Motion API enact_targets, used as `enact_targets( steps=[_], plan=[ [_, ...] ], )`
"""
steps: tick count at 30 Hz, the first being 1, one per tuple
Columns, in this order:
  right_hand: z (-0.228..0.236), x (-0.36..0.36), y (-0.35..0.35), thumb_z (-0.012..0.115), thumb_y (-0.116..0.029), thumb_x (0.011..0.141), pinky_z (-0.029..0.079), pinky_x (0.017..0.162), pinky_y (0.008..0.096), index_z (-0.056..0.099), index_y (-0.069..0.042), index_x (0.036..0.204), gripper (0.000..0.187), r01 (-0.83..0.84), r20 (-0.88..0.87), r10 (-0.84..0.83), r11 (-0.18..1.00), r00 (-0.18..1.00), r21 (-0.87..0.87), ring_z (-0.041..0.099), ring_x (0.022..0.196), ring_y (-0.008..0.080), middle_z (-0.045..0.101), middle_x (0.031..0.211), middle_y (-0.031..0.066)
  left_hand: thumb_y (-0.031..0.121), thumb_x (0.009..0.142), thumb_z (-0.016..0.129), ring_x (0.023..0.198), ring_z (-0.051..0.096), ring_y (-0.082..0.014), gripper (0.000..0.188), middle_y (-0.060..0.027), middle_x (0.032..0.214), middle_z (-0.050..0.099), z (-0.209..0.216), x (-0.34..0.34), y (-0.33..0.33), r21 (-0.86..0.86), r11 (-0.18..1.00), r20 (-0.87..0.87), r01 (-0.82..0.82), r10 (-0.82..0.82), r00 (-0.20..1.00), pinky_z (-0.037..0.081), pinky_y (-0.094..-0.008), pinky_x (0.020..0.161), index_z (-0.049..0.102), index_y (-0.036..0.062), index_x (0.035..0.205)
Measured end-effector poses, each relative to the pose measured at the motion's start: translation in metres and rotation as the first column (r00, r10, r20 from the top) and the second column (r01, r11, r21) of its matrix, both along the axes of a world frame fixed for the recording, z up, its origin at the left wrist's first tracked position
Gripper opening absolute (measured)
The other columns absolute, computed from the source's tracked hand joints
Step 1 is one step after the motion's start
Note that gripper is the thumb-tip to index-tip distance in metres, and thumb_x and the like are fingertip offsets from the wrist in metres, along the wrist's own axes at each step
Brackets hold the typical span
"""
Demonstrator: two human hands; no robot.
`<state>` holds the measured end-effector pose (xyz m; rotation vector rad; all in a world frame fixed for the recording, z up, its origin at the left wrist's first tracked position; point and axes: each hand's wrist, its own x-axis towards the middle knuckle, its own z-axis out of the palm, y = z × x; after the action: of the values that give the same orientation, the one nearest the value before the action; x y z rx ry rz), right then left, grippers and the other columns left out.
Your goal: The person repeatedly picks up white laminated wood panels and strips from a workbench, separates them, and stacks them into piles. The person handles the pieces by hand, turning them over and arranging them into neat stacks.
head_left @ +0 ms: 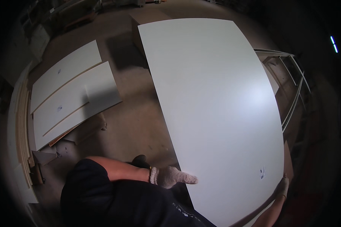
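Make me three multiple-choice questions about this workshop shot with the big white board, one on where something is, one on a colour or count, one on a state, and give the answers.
1. Where do the stacked white panels lie?
A. on the floor to the person's left
B. on top of the large board
C. leaning on the metal frame

2. What colour are the gloves?
A. black
B. light grey-white
C. orange

3. How is the large white board held?
A. by no hand
B. by the left hand only
C. by both hands, one at each side edge

Answers: 1 A, they lie flat on the concrete floor. 2 B, both knit gloves are pale. 3 C, the left hand and right hand are at opposite edges.
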<state>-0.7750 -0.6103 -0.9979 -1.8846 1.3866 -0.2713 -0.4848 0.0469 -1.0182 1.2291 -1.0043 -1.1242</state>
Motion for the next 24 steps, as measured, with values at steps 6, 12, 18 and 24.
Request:
enact_targets(
  steps=[6,12,18,24],
  plan=[
    [0.027,0.061,0.075,0.038,-0.047,0.115,0.052,0.103,0.0428,0.065,0.004,0.139,0.062,-0.089,0.106,0.089,0.996,0.990,0.002,0.068,0.113,0.0325,0.072,0.126,0.0157,0.014,0.110,0.061,0.140,0.059,-0.0193,0.039,-0.0074,0.150,0.065,-0.030,-0.006,0.087,-0.258,0.965,-0.015,-0.037,0.034,0.999,0.045,-0.0344,0.122,0.062,0.0051,0.149],
    [0.068,0.173,0.156,0.037,-0.047,0.116,0.052,0.104,0.0404,0.063,0.004,0.143,0.063,-0.353,0.323,0.317,0.934,0.892,0.060,0.067,0.114,0.0297,0.072,0.128,0.0121,0.020,0.109,0.062,0.128,0.067,-0.0228,0.035,-0.0109,0.140,0.071,-0.025,-0.072,0.145,-0.233,0.713,-0.230,-0.661,0.620,0.750,0.048,-0.0377,0.116,0.069,-0.0017,0.136],
    [0.112,0.270,0.200,0.040,-0.060,0.112,0.053,0.087,0.0414,0.070,0.005,0.128,0.073,-0.444,-0.031,0.449,0.868,0.893,-0.222,0.065,0.097,0.0241,0.073,0.106,0.0118,0.017,0.099,0.065,0.106,0.070,-0.0264,0.025,-0.0127,0.109,0.076,-0.015,-0.087,0.158,0.012,0.274,-0.745,-0.962,0.644,0.174,0.055,-0.0394,0.098,0.073,-0.0034,0.109],
    [0.130,0.356,0.344,0.032,-0.040,0.120,0.059,0.095,0.0370,0.052,0.002,0.154,0.058,-0.770,-0.504,0.591,0.392,0.630,-0.503,0.070,0.116,0.0294,0.062,0.149,0.0156,0.001,0.086,0.076,0.118,0.067,-0.0327,0.037,-0.0179,0.122,0.068,-0.045,-0.100,0.262,-0.062,0.120,-0.835,-0.991,0.538,0.117,0.055,-0.0444,0.103,0.068,0.0000,0.122]
  ],
)
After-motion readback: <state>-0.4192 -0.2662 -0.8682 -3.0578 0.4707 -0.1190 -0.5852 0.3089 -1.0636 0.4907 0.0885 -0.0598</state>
